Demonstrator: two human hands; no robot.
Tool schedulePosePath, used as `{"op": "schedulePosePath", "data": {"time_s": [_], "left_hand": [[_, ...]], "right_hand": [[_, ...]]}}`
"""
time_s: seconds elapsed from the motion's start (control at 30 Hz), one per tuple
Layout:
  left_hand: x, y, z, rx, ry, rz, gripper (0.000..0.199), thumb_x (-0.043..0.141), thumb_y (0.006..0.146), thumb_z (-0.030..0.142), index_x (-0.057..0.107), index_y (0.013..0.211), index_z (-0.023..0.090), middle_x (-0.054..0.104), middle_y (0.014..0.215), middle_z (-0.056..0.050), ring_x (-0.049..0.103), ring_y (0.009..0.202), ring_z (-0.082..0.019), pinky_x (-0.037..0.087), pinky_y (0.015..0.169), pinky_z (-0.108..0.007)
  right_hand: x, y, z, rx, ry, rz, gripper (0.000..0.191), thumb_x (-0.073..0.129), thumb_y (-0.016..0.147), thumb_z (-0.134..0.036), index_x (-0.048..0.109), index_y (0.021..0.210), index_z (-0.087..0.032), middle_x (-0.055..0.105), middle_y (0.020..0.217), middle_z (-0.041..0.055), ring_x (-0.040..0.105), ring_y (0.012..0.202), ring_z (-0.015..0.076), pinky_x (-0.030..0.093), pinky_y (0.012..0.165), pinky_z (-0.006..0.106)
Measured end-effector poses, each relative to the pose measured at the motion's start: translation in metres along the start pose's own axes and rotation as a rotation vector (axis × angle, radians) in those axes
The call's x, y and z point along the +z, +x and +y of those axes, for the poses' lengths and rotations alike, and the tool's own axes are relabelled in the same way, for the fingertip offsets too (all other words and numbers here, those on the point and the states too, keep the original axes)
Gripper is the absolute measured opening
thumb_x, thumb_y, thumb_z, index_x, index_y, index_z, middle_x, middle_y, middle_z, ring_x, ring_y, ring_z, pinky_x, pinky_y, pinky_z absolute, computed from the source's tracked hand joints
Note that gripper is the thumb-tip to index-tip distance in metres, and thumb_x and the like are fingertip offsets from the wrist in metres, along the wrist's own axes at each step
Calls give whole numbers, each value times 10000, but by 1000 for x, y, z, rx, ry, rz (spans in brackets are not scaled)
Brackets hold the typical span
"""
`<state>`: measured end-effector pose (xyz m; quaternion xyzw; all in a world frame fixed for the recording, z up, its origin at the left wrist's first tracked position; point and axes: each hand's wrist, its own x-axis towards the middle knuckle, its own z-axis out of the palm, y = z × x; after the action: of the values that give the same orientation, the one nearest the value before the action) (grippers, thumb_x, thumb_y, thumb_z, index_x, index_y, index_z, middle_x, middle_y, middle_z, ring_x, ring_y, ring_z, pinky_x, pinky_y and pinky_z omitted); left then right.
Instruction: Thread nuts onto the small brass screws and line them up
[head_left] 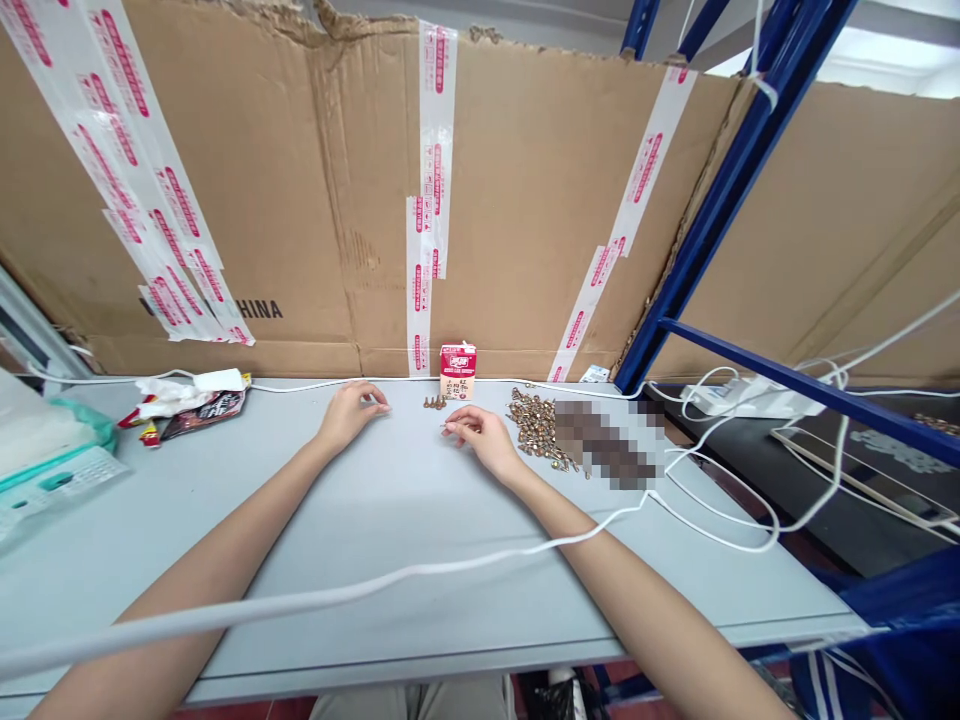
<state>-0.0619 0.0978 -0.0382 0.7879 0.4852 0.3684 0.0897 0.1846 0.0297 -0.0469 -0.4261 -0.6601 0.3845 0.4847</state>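
My left hand (349, 415) rests on the grey table, its fingers curled round so that the tips come close to the thumb. Whether anything small sits between those tips is too fine to see. Just right of the middle, my right hand (484, 440) is closed in a pinch, with what looks like a small brass-coloured screw at the fingertips. A short row of screws (435, 403) stands on the table between the hands and slightly beyond them. To the right of my right hand spreads a pile of brass-coloured screws (536, 425).
A small red-and-cream carton (458, 370) stands behind the row. Wrappers and tissue (199, 403) lie at left, near a plastic bag (45, 450). A white cable (420, 570) crosses in front of my forearms. Cardboard (525, 200) walls the back; a blue frame (720, 200) rises at right.
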Motion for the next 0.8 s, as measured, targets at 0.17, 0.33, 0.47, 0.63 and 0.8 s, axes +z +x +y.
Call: {"op": "schedulePosePath", "data": {"time_s": [0.17, 0.33, 0.47, 0.63, 0.8], "left_hand": [[33, -6, 58, -208, -558, -9, 265, 707, 581, 405, 625, 632, 158, 657, 677, -54, 586, 662, -184, 443, 668, -307], [45, -18, 87, -311, -769, -99, 271, 732, 549, 386, 620, 622, 150, 670, 672, -54, 604, 650, -176, 456, 663, -293], [44, -21, 92, -385, -828, -104, 249, 735, 548, 363, 633, 630, 152, 671, 666, -45, 604, 642, -172, 455, 622, -279], [44, -22, 95, -473, -820, -60, 212, 729, 549, 322, 668, 657, 150, 684, 693, -58, 603, 654, -183, 432, 558, -267], [45, -23, 93, -516, -824, -26, 298, 717, 560, 374, 680, 734, 135, 694, 754, -81, 579, 623, -161, 346, 467, -225]], "right_hand": [[-4, -3, -9, -34, -183, 87, 173, 603, 725, -378, 615, 779, -213, 677, 757, 10, 591, 615, 140, 441, 603, 261], [-3, -4, -16, -78, -193, 86, 207, 616, 708, -404, 588, 724, -200, 664, 739, 5, 556, 598, 131, 425, 627, 256], [-2, -3, -13, -82, -178, 72, 200, 622, 702, -389, 570, 688, -196, 646, 690, -3, 531, 583, 127, 412, 610, 247], [-2, -1, -6, -78, -171, 62, 201, 631, 693, -381, 560, 679, -193, 642, 682, -9, 510, 554, 115, 402, 589, 240], [-1, -1, -5, -60, -177, 59, 212, 625, 698, -382, 545, 673, -187, 652, 692, -4, 509, 544, 109, 400, 575, 231]]}}
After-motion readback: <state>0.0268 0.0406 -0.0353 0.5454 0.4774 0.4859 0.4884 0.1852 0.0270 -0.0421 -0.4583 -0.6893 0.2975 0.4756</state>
